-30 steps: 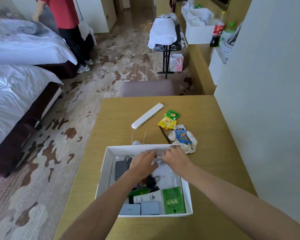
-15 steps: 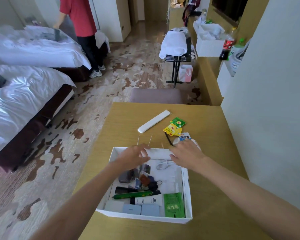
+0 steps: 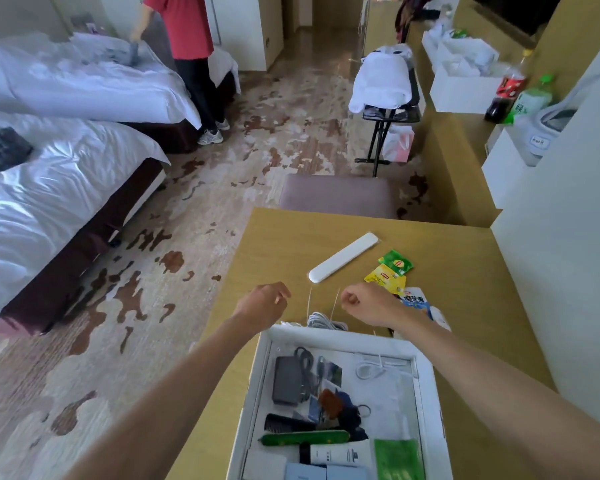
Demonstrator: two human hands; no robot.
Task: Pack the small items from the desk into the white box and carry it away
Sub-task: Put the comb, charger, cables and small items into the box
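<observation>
Hands are held above the desk (image 3: 291,244) just beyond the far wall of the white box (image 3: 340,336), and every remaining item is placed from that box. The left hand (image 3: 262,303) is loosely curled, its fingers partly bent, with nothing seen in it. The right hand (image 3: 368,301) is closed into a loose fist; whether one of the thin pale strands rising beside it is pinched cannot be told. A coiled white cable (image 3: 321,320) lies against the outside of the box's far wall, between the two hands and slightly nearer the right. Further from the box lies a long white case (image 3: 343,257), its long axis running diagonally away to the right, its near end pointing between the hands. The yellow and green sachets (image 3: 390,271) and a blue-printed packet (image 3: 414,303) lie beyond the box's far right corner, partly hidden by the right forearm. The right hand is judged better placed for these, and the cable is reachable by either.
</observation>
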